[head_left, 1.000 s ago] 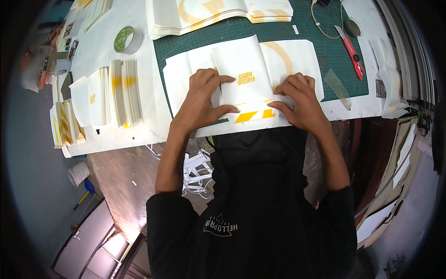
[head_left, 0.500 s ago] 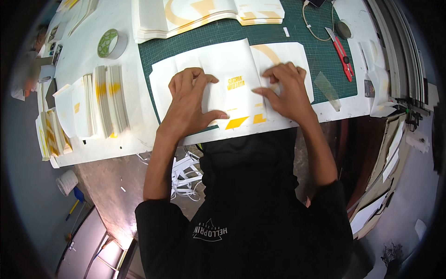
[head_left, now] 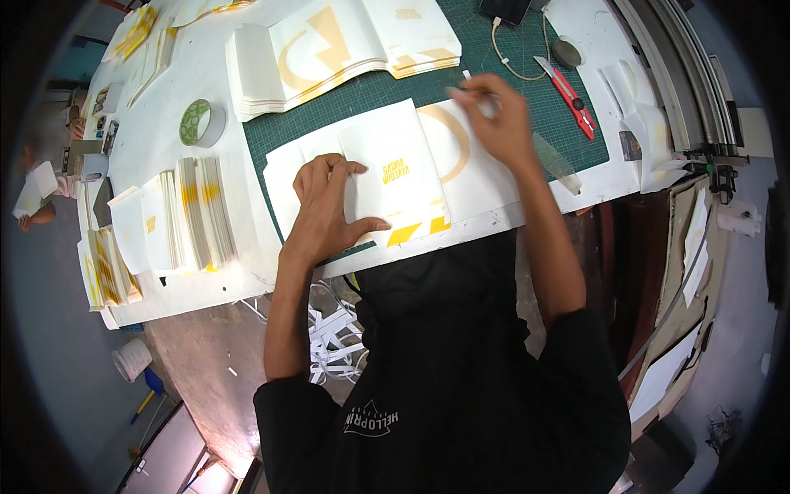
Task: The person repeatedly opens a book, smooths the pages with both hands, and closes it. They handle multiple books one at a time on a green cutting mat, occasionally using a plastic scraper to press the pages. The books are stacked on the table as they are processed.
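A white printed paper sheet (head_left: 378, 136) with yellow lettering and yellow blocks lies folded in front of me on the green cutting mat (head_left: 350, 105). My left hand (head_left: 325, 210) rests on its left part, thumb and fingers spread apart, holding nothing. Its right panel (head_left: 485, 185) carries a pale orange curve. Over that panel's far edge is my right hand (head_left: 498, 119), raised and smeared by motion. The fingers look bent, but whether they hold anything cannot be made out. A small white scrap (head_left: 467, 74) lies just beyond them.
Stacked printed sheets (head_left: 329, 62) lie at the far side, with upright folded stacks (head_left: 193, 214) at left. A tape roll (head_left: 202, 123) stands between. To the right are a red cutter knife (head_left: 572, 99), a clear strip (head_left: 555, 165) and a cable (head_left: 506, 62). Another person's hand (head_left: 37, 216) shows far left.
My right hand has lifted off the sheet's right side and moved toward the far edge. My left hand stays on the paper. The whole view has shifted a little.
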### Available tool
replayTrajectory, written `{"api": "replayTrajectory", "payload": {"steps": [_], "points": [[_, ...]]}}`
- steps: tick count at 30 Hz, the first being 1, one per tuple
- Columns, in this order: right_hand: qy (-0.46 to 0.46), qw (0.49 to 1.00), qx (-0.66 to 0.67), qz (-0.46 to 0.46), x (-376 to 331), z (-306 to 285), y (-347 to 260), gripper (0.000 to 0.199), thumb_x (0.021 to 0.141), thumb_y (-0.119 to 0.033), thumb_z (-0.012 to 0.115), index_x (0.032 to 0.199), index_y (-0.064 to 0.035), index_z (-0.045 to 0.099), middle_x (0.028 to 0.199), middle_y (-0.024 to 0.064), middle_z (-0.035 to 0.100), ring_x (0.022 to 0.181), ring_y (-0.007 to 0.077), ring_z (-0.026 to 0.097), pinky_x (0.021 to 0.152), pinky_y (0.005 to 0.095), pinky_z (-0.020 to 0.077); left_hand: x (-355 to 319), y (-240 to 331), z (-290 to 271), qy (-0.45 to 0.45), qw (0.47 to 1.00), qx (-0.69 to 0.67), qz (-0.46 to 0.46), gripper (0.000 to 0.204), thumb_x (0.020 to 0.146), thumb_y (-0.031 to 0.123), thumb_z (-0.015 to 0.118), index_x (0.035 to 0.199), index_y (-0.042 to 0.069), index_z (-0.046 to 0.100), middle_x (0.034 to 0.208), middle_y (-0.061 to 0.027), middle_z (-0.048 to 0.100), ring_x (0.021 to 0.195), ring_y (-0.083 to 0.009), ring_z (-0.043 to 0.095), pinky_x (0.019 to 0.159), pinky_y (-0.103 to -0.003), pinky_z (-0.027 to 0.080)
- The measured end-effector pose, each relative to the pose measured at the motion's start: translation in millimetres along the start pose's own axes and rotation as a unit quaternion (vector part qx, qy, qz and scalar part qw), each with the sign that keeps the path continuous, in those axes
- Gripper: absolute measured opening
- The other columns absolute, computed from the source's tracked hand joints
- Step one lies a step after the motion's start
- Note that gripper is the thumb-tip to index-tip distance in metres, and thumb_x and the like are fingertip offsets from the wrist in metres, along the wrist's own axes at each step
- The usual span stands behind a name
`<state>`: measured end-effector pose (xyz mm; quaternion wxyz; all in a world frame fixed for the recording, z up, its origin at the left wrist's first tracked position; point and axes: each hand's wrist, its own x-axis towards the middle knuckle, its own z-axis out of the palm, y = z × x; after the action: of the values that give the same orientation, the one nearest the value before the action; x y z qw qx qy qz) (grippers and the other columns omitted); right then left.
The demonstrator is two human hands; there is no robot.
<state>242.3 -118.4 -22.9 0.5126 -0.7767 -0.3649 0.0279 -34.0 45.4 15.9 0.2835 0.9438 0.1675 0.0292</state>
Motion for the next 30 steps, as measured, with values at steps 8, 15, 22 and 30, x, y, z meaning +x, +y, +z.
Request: {"api": "replayTrajectory", "payload": {"steps": [8,15,22,30], "points": [[0.021,0.925,-0.376,0.048,-89.6,-128.9,24.5,0.038,0.088,-0.025,0.090,0.108,-0.0026,0.068,0.095,0.0123,0.071,0.089,0.0286,0.073,0.079,0.0407,0.0568,-1.4,1.7,-1.9,-0.009,1.000,0.000,-0.015,0.096,0.060,0.039,0.104,0.138,0.008,0.056,0.133,-0.0151,0.047,0.136,-0.0362,0.040,0.120,-0.048,0.027],[-0.023,0.999,-0.037,0.020,-108.3,-75.9,-29.0,0.025,0.094,-0.011,0.081,0.112,-0.0024,0.065,0.097,0.0134,0.071,0.082,0.0243,0.072,0.072,0.0380,0.0568,-1.6,2.7,-2.1,-0.018,0.999,-0.001,-0.034,0.094,0.061,0.037,0.104,0.137,0.008,0.057,0.134,-0.0154,0.047,0.137,-0.0366,0.040,0.119,-0.047,0.029],[-0.189,0.950,-0.138,-0.206,-80.9,-9.0,-36.1,0.029,0.089,-0.020,0.082,0.112,-0.0076,0.069,0.095,0.0084,0.066,0.091,0.0266,0.067,0.080,0.0423,0.0442,-0.9,3.4,-4.6,-0.017,1.000,-0.003,-0.015,0.094,0.062,0.036,0.103,0.138,0.008,0.056,0.137,-0.0163,0.047,0.137,-0.0376,0.039,0.119,-0.049,0.028],[-0.111,0.958,-0.167,-0.204,28.4,36.5,-15.2,0.015,0.087,-0.009,0.082,0.099,-0.0054,0.074,0.093,0.0049,0.074,0.083,0.0243,0.068,0.083,0.0414,0.0452,0.0,2.7,-6.0,-0.016,1.000,-0.012,-0.007,0.094,0.062,0.036,0.103,0.139,0.008,0.055,0.135,-0.0165,0.047,0.137,-0.0377,0.040,0.118,-0.050,0.028]]}}
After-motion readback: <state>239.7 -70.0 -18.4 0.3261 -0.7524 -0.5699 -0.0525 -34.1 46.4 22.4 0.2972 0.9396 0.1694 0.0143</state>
